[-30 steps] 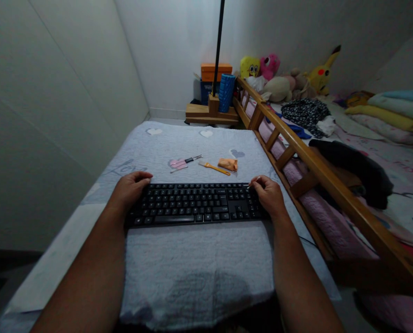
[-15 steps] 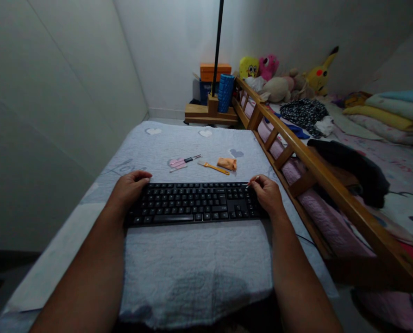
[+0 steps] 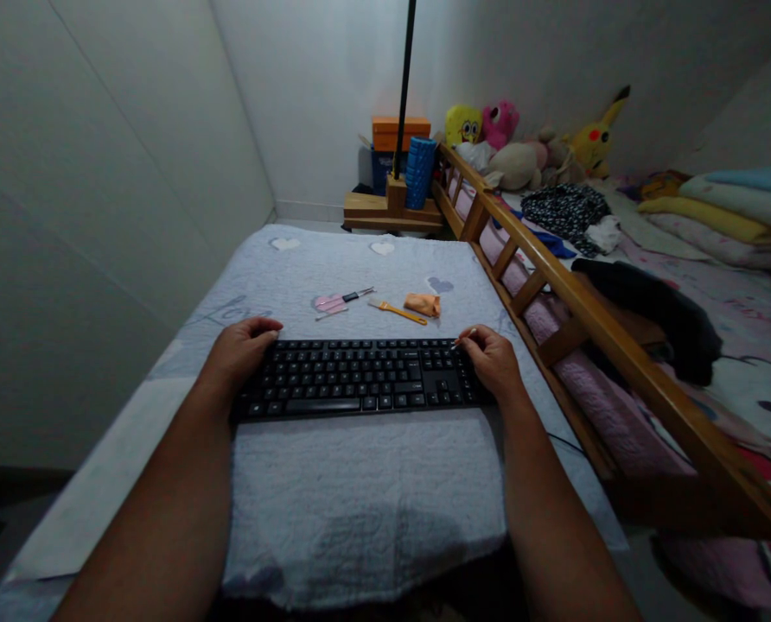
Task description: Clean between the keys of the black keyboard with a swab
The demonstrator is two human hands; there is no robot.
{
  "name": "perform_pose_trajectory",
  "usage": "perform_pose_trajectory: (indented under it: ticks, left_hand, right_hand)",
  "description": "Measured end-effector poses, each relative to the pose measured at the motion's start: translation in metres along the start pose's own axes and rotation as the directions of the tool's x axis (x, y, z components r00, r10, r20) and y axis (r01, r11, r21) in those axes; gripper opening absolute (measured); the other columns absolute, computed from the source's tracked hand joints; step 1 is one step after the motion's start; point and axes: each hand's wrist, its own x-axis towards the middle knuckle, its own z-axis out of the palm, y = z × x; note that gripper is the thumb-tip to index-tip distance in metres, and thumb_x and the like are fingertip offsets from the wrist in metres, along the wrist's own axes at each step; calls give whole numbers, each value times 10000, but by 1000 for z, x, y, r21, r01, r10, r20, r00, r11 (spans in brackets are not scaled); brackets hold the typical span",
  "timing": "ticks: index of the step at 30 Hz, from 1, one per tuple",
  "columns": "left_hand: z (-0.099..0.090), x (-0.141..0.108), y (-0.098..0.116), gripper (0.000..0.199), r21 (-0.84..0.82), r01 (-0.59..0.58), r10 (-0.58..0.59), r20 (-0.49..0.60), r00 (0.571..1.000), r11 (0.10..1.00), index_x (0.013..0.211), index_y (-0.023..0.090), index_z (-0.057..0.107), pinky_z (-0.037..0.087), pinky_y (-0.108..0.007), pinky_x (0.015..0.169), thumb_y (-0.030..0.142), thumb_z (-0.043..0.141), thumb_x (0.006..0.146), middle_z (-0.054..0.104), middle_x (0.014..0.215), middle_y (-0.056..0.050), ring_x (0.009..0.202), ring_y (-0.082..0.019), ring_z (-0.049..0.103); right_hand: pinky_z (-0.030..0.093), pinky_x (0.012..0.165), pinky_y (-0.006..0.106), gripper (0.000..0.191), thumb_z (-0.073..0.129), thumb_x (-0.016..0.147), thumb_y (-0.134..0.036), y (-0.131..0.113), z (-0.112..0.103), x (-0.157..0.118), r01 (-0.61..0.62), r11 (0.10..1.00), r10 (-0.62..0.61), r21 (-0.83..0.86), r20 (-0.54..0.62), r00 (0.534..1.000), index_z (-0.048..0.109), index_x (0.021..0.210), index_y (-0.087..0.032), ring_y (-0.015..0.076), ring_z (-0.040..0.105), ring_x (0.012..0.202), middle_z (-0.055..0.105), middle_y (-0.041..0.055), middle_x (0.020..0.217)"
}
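A black keyboard lies crosswise on the quilted cloth in front of me. My left hand is closed around its left end, thumb along the upper corner. At the upper right keys, my right hand pinches a thin white cotton swab, its tip at the keyboard's top edge. Beyond the keyboard lie a second swab, a tool with a black grip and metal tip, a small yellow-handled brush and a crumpled orange packet.
The pale blue quilted cloth covers the surface. Along the right runs a wooden bed rail, with bedding and plush toys behind it. A blue foam roller and an orange box stand at the back. A cable trails at right.
My right hand has shifted slightly left with the cotton swab along the upper right keys. My left hand keeps its hold on the keyboard.
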Motion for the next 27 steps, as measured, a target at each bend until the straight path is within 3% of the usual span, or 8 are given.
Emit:
perform_pose_trajectory:
  ticks: [9, 19, 27]
  left_hand:
    - [-1, -2, 3, 294, 10, -15, 14, 7, 1000, 1000, 854, 224, 738, 532, -388, 800, 384, 638, 628, 720, 804, -45, 803, -283, 663]
    - [0, 3, -3, 331, 33, -28, 28, 10, 1000, 999, 892, 224, 741, 523, -398, 837, 403, 632, 637, 724, 836, -49, 819, -285, 662]
    - [0, -1, 1, 327, 12, 6, -6, 3, 1000, 1000, 890, 226, 742, 526, -389, 810, 403, 643, 633, 717, 815, -49, 809, -283, 660]
  right_hand:
    - [422, 670, 306, 151, 554, 801, -322, 7, -12, 2, -14, 998, 10, -61, -67, 998, 651, 753, -216, 189, 583, 668, 660, 7, 693]
    - [413, 673, 306, 160, 562, 802, -334, 3, -9, 1, -10, 1000, 9, -24, -34, 999, 659, 753, -216, 190, 583, 680, 657, 5, 697]
    - [402, 680, 316, 160, 545, 788, -331, 9, -17, 2, -33, 998, 29, -55, -81, 996, 645, 750, -212, 195, 585, 684, 648, 13, 696]
